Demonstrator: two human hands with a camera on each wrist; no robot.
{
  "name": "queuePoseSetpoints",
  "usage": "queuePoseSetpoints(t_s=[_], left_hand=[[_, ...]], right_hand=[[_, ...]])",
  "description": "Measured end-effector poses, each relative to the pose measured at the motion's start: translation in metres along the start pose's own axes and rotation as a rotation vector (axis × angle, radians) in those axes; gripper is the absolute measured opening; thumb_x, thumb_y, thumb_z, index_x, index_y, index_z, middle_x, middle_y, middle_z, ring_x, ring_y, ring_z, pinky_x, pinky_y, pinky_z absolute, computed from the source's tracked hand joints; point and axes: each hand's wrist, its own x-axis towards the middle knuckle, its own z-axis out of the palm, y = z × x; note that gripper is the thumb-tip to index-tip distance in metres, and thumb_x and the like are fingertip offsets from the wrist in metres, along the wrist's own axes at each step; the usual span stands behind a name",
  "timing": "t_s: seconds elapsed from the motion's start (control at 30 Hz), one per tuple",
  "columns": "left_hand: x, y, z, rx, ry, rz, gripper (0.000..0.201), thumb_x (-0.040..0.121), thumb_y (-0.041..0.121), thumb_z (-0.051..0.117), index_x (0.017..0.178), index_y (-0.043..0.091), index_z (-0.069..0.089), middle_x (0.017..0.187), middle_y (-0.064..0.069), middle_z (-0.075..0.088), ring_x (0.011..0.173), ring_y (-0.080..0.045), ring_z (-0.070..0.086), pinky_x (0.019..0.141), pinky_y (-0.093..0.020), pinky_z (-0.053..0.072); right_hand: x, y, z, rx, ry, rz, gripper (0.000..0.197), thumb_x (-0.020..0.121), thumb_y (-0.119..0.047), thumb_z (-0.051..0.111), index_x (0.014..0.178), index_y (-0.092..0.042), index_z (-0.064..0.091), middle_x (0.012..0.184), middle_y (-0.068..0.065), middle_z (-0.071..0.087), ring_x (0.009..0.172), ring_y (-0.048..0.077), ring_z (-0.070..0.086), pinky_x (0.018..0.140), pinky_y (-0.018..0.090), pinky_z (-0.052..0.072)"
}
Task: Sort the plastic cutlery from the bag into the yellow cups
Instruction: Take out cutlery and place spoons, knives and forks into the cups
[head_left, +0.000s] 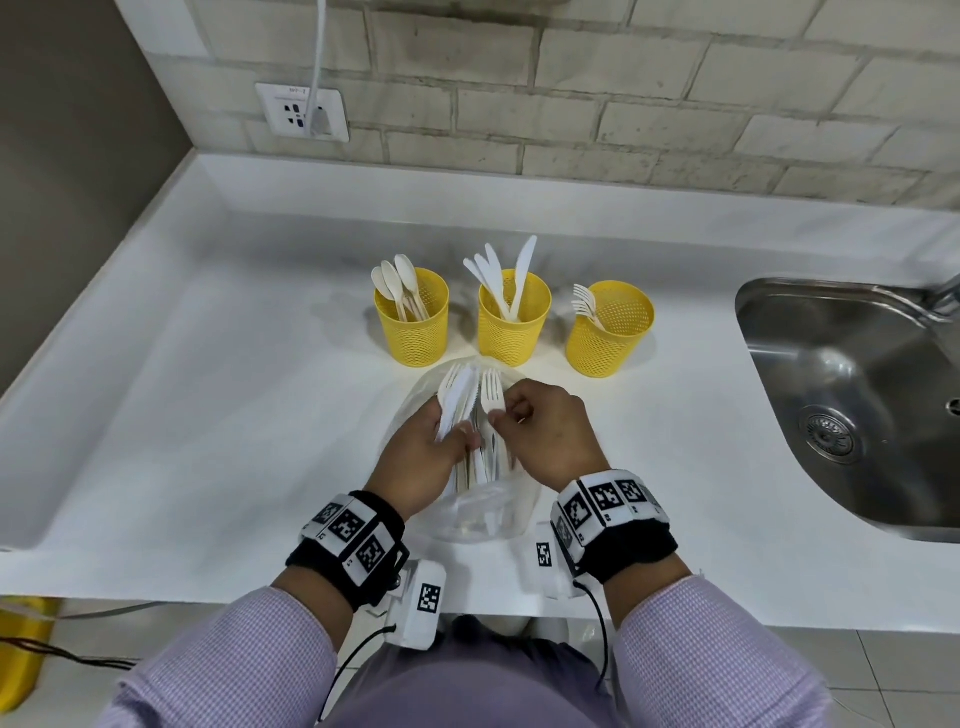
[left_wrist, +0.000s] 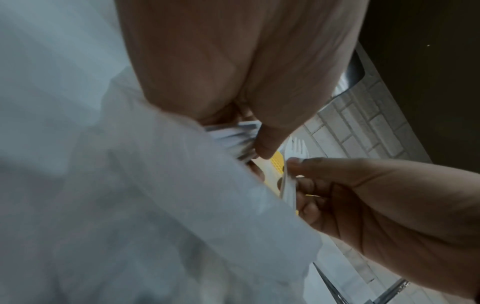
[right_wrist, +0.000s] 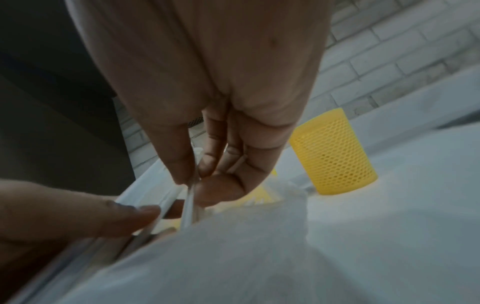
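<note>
Three yellow mesh cups stand in a row on the white counter: the left cup (head_left: 412, 318) holds spoons, the middle cup (head_left: 513, 319) holds knives, the right cup (head_left: 609, 328) holds forks. In front of them lies a clear plastic bag (head_left: 480, 512) with white cutlery. My left hand (head_left: 431, 452) grips a bundle of cutlery (head_left: 457, 395) at the bag's mouth. My right hand (head_left: 540, 421) pinches a white fork (head_left: 492, 392) between thumb and fingers, just right of the bundle. In the right wrist view the pinched fork (right_wrist: 191, 197) runs down into the bag (right_wrist: 233, 257), with the right cup (right_wrist: 335, 156) behind.
A steel sink (head_left: 852, 400) is set into the counter at the right. A wall socket (head_left: 302, 111) with a white cable sits on the brick wall behind. The counter's front edge runs under my wrists.
</note>
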Motion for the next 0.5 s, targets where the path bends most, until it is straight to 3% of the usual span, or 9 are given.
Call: queuePoseSetpoints(t_s=[0.1, 0.17, 0.23, 0.3, 0.43, 0.5], left_hand=[[0.000, 0.002, 0.002, -0.005, -0.025, 0.010, 0.015, 0.106, 0.015, 0.052, 0.097, 0.025, 0.058, 0.079, 0.012, 0.066, 0.067, 0.007, 0.059, 0.066, -0.004, 0.041], [0.000, 0.001, 0.002, -0.020, -0.055, 0.023, 0.019, 0.107, 0.014, 0.050, 0.118, 0.026, 0.061, 0.091, 0.015, 0.069, 0.082, 0.009, 0.063, 0.075, -0.004, 0.042], [0.000, 0.000, 0.001, -0.055, -0.068, 0.022, 0.032, 0.105, 0.012, 0.050, 0.133, 0.026, 0.058, 0.112, 0.014, 0.071, 0.102, 0.007, 0.065, 0.089, -0.011, 0.046], [0.001, -0.001, 0.000, -0.089, -0.057, 0.014, 0.038, 0.099, 0.012, 0.054, 0.134, 0.027, 0.058, 0.121, 0.013, 0.071, 0.113, 0.001, 0.064, 0.099, -0.023, 0.048], [0.000, -0.002, 0.003, -0.081, -0.048, 0.074, 0.043, 0.096, 0.015, 0.065, 0.137, 0.026, 0.055, 0.125, 0.014, 0.069, 0.116, 0.004, 0.062, 0.102, -0.020, 0.047], [0.000, -0.007, 0.004, -0.058, -0.044, 0.119, 0.046, 0.097, 0.027, 0.066, 0.140, 0.026, 0.053, 0.130, 0.012, 0.067, 0.123, -0.001, 0.060, 0.105, -0.021, 0.045]], right_hand=[[0.002, -0.004, 0.004, 0.057, 0.002, 0.003, 0.019, 0.090, -0.024, 0.070, 0.076, -0.012, 0.063, 0.070, 0.003, 0.070, 0.072, 0.021, 0.068, 0.068, 0.029, 0.048], [0.003, -0.007, 0.009, 0.091, 0.002, -0.006, 0.022, 0.089, -0.024, 0.068, 0.072, -0.011, 0.061, 0.069, 0.006, 0.070, 0.071, 0.025, 0.071, 0.072, 0.036, 0.055], [0.002, -0.009, 0.012, 0.135, 0.005, -0.002, 0.024, 0.086, -0.025, 0.067, 0.071, -0.008, 0.061, 0.067, 0.010, 0.067, 0.070, 0.031, 0.071, 0.072, 0.045, 0.057], [0.002, -0.009, 0.015, 0.169, 0.016, 0.011, 0.023, 0.084, -0.026, 0.068, 0.071, -0.008, 0.062, 0.067, 0.010, 0.066, 0.071, 0.032, 0.072, 0.072, 0.049, 0.057], [0.003, -0.009, 0.015, 0.189, 0.007, 0.006, 0.003, 0.085, -0.015, 0.072, 0.084, -0.014, 0.074, 0.074, 0.002, 0.071, 0.075, 0.024, 0.071, 0.078, 0.045, 0.059], [0.003, -0.007, 0.012, 0.232, -0.024, 0.019, 0.015, 0.083, -0.011, 0.069, 0.092, -0.020, 0.076, 0.076, -0.002, 0.073, 0.076, 0.020, 0.073, 0.080, 0.043, 0.060]])
